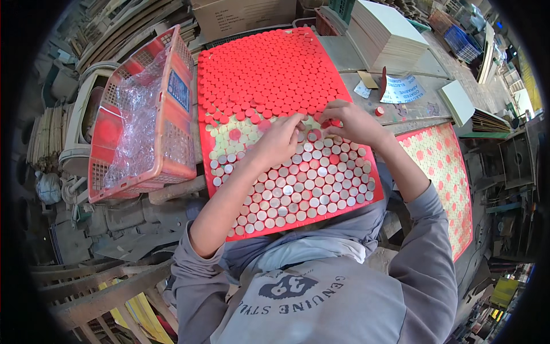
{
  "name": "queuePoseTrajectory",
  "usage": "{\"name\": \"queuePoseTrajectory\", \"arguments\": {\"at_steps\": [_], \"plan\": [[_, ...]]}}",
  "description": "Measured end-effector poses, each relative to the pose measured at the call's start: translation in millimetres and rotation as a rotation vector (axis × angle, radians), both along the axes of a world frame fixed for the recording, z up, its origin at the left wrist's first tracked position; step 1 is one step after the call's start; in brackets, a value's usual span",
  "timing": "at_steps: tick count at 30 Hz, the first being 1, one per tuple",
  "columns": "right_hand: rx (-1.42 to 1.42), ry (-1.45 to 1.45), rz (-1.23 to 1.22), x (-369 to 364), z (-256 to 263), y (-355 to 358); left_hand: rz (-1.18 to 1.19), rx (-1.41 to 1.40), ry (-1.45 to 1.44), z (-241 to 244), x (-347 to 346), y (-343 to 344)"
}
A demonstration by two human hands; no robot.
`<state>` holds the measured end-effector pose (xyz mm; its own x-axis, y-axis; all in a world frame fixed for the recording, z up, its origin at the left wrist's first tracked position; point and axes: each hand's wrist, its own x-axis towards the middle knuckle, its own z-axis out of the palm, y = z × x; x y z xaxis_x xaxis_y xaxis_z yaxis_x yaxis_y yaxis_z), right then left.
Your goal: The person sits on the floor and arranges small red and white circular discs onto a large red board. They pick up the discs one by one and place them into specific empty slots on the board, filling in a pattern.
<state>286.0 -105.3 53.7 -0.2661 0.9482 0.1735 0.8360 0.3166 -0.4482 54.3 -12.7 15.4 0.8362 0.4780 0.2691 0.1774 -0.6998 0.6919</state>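
A red-edged board (pixel 300 220) lies across my lap and the bench, covered with small round discs. Tightly packed red discs (pixel 270 73) fill its far part. Discs with pale wooden or greyish tops (pixel 296 198) stand in rows on the near part. Between them runs a yellow-green strip (pixel 223 139) with round marks. My left hand (pixel 277 139) hangs over this strip, its fingertips bent down at the edge of the red discs. Opposite it, my right hand (pixel 354 122) has curled fingers around a couple of red discs; whether it grips them is hidden. The left fingertips are partly hidden too.
An orange plastic crate (pixel 178 142) with clear plastic wrap stands close on the left. Right of the board are a loose red disc (pixel 379 111), a curled abrasive sheet (pixel 401 89) and a stack of pale panels (pixel 382 38). Another disc-patterned board (pixel 447 180) leans at right.
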Motion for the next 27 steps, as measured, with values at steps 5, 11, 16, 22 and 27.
{"name": "queuePoseTrajectory", "arguments": {"at_steps": [5,11,16,22,27], "plan": [[-0.067,-0.110,-0.053,11.1,-0.2,2.3,-0.042,-0.213,0.114,15.7,13.8,-0.6],[-0.124,-0.122,-0.023,8.3,7.5,7.2,-0.064,-0.193,0.119,10.6,13.2,13.1],[-0.257,0.097,-0.044,-0.5,7.2,-0.5,-0.083,-0.094,-0.023,7.4,18.6,8.4],[-0.089,-0.027,-0.077,-7.0,-8.8,-7.1,-0.117,-0.194,0.043,14.2,18.8,4.3],[-0.117,-0.022,-0.129,-5.2,-5.1,-5.2,-0.107,-0.227,0.055,14.3,21.1,1.8]]}}
